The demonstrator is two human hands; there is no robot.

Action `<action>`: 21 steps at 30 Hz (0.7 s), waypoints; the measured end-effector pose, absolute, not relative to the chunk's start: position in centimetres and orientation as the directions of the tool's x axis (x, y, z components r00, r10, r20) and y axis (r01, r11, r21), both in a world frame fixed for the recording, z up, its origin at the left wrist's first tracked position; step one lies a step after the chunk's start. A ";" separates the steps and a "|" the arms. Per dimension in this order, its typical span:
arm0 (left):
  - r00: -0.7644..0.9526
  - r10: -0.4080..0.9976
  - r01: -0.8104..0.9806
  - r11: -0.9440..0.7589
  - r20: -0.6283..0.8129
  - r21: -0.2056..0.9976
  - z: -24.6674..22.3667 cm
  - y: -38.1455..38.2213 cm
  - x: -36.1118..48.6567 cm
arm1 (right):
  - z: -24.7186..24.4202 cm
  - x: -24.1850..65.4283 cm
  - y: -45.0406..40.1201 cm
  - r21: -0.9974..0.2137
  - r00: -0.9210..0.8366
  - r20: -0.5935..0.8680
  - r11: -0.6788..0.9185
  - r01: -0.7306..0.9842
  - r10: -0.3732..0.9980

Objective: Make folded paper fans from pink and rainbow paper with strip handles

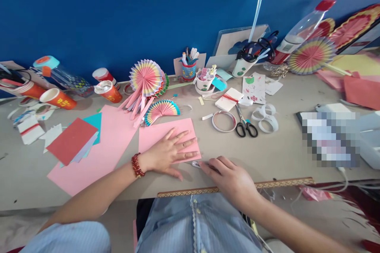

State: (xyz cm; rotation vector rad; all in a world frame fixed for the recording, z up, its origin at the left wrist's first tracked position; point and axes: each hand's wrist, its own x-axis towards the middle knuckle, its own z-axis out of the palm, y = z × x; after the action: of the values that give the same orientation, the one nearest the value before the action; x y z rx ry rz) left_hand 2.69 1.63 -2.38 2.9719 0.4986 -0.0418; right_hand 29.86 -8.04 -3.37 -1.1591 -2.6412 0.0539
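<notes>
My left hand (170, 152) lies flat with fingers spread, pressing on a folded sheet of pink paper (154, 136). A beaded bracelet (137, 165) circles that wrist. Near the sheet's lower right corner, my right hand (230, 176) is closed around a small slim tool (196, 164). Only its pale rounded end shows, so its exact kind is hard to tell. Just beyond the sheet rests a small pleated paper fan (162, 110) with blue edges. Black-handled scissors (246, 126) and a roll of tape (224, 121) lie to the right.
At left, a red card (73, 141) tops other coloured sheets on large pink paper (114, 126). Paper cups (57, 99), a round fan (145, 77) and a pen holder (189, 70) line the blue wall. A phone (326, 138) sits right; a patterned strip (190, 191) follows the front edge.
</notes>
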 end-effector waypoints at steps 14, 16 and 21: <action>0.945 0.325 0.323 -0.933 -0.013 0.159 -2.6 1.6 2.5 | -2.7 26.4 -7.9 -0.139 -0.670 0.182 0.693 0.707 0.720; 0.945 0.327 0.321 -0.927 0.004 0.193 -2.9 1.7 2.3 | -2.8 26.0 -7.9 -0.138 -0.673 0.192 0.699 0.702 0.714; 0.928 0.372 0.349 -0.884 0.014 0.311 -3.2 1.8 2.1 | -3.1 24.8 -7.8 -0.141 -0.676 0.239 0.714 0.686 0.697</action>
State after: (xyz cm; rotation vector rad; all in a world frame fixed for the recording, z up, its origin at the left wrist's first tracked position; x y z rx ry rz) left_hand 2.08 1.79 -3.18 2.7807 0.5331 0.1057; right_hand 24.83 -7.84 -3.14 -1.0913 -2.6460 0.0572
